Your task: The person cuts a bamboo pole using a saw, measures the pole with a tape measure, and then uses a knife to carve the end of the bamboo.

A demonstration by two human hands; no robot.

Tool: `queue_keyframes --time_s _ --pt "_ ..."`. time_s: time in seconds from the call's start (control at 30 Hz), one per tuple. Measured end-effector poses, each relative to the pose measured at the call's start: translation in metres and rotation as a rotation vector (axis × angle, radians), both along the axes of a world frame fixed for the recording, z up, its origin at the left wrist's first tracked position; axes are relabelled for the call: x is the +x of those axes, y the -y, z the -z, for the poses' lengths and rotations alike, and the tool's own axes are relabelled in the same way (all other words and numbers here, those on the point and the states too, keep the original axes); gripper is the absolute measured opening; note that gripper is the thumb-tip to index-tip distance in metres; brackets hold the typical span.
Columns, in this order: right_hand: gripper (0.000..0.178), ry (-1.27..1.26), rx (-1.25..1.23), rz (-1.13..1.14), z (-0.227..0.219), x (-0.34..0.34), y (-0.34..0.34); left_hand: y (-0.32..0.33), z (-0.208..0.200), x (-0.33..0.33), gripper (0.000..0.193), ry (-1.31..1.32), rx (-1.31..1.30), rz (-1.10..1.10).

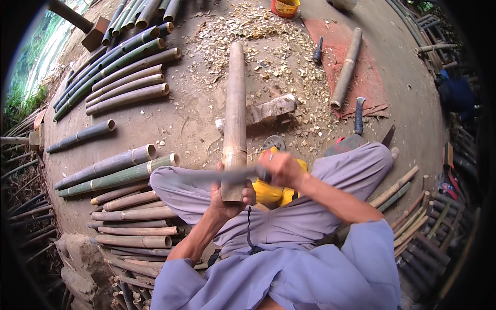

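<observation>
A long brown bamboo tube (235, 98) points away from my lap, its near end between my knees. My left hand (225, 208) is wrapped round that near end from below. My right hand (284, 169) is closed on the handle of a large knife. The knife's blade (227, 175) lies across the tube just above my left hand, smeared by motion; whether it touches the bamboo I cannot tell. Farther along, the tube passes over a pale, rough log (274, 108) on the ground. Something yellow (266, 192) shows behind the tube, partly hidden by my right hand.
Cut bamboo tubes (137, 213) are stacked at my left, with more rows (129, 93) farther off. Wood chips (248, 26) litter the ground ahead. On a red mat (374, 88) lie another bamboo tube (349, 67) and a dark-handled tool (359, 116). A saw-like blade (388, 136) sits by my right knee.
</observation>
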State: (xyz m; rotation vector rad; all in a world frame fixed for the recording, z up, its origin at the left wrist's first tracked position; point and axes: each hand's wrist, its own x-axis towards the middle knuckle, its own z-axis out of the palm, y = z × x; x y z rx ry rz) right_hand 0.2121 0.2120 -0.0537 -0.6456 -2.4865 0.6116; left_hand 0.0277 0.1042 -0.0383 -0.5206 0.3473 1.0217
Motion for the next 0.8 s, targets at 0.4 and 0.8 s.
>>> queue_keyframes --time_s 0.4,0.8 --pt "0.031 0.101 -0.481 0.319 0.007 -0.001 -0.032 -0.018 -0.017 -0.005 0.072 -0.237 -0.025 0.136" --pt "0.027 0.029 -0.289 0.052 -0.029 0.000 0.009 -0.011 -0.011 0.000 0.059 -0.150 -0.017 0.034"
